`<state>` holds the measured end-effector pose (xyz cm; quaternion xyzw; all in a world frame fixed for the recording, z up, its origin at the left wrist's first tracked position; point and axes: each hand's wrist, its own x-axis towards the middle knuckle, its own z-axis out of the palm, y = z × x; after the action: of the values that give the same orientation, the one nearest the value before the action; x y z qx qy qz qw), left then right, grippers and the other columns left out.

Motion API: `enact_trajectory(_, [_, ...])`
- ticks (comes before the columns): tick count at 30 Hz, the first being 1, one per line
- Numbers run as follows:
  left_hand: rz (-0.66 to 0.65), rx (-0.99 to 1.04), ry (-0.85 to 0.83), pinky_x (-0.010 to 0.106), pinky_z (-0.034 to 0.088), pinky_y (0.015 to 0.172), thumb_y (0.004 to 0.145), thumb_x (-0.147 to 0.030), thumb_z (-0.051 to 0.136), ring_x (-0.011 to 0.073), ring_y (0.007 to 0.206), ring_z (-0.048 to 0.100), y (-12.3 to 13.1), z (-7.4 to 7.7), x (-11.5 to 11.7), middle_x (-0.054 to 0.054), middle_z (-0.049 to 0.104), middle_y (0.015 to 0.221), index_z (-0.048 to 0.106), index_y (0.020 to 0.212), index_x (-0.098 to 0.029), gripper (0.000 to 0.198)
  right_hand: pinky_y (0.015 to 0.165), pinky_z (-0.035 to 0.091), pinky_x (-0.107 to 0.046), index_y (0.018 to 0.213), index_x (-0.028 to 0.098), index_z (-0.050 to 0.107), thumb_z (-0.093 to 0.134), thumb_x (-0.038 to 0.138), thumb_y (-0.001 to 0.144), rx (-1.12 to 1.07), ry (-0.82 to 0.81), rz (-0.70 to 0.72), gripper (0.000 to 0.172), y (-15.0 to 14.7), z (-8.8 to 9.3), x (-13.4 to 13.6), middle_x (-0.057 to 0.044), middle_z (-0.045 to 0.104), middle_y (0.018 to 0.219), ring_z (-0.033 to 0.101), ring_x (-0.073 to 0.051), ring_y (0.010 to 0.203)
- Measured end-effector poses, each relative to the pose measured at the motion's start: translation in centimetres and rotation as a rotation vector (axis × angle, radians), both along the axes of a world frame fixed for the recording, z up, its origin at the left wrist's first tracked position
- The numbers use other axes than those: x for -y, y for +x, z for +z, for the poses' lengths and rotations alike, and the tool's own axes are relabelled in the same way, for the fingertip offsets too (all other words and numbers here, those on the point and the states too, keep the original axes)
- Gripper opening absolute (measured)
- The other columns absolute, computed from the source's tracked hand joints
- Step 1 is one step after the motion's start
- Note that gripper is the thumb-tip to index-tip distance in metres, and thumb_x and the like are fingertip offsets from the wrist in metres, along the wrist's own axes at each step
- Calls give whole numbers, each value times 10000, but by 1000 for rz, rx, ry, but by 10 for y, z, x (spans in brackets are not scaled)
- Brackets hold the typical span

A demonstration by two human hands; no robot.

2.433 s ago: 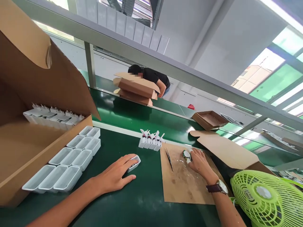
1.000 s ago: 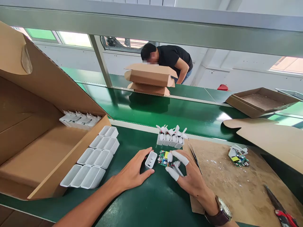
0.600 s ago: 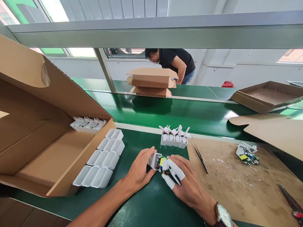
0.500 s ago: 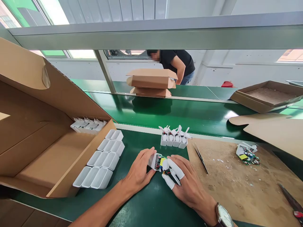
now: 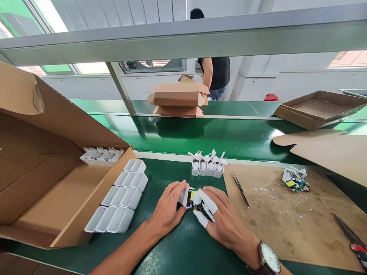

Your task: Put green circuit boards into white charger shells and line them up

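Observation:
My left hand (image 5: 168, 208) is closed around a small white plastic case (image 5: 182, 196), fingers on its far side and thumb on its near side. A circuit board (image 5: 191, 197) with a yellow part sits partly inside the case's open end. My right hand (image 5: 228, 219), with white finger cots on some fingertips, grips the board's outer end and a white piece there. The fingers hide part of the board. Just beyond the hands stands a row of filled white cases (image 5: 207, 168) with white pieces and wires sticking out. Empty white cases (image 5: 120, 219) lie in rows to the left.
An open cardboard box (image 5: 77, 206) at left holds more filled cases. On a brown board (image 5: 266, 221) at right lie tweezers (image 5: 240, 188), another circuit board (image 5: 295, 181) and scissors (image 5: 351, 238). A green conveyor belt (image 5: 172, 139) runs behind, with cartons (image 5: 177, 98) and a person (image 5: 219, 74) beyond.
The circuit board has slid further into the case as my right hand moved closer to my left. The person behind has straightened up. The whole view has shifted slightly.

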<state>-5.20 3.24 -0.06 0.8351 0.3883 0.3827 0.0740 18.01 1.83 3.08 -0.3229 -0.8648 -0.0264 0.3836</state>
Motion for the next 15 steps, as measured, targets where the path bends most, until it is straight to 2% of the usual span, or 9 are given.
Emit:
enact_trajectory(4, [-10,7,20,455,561,1060,947,-109,598,277,1283,578,0,1,-1,139,640,1360,250,1603,-210,749,958,606,-543,1499,74,411,557,24,890,15,-11,-2,628,0,1,0,-207,648,1277,571,-350,1249])
enact_trajectory(15, [25,-20,21,446,557,1068,934,-135,631,268,1282,583,-1,-2,-2,128,647,1366,239,1605,-220,781,980,594,-550,1556,92,341,542,16,874,36,-37,-26,715,0,1,0,-197,643,1311,558,-347,1272])
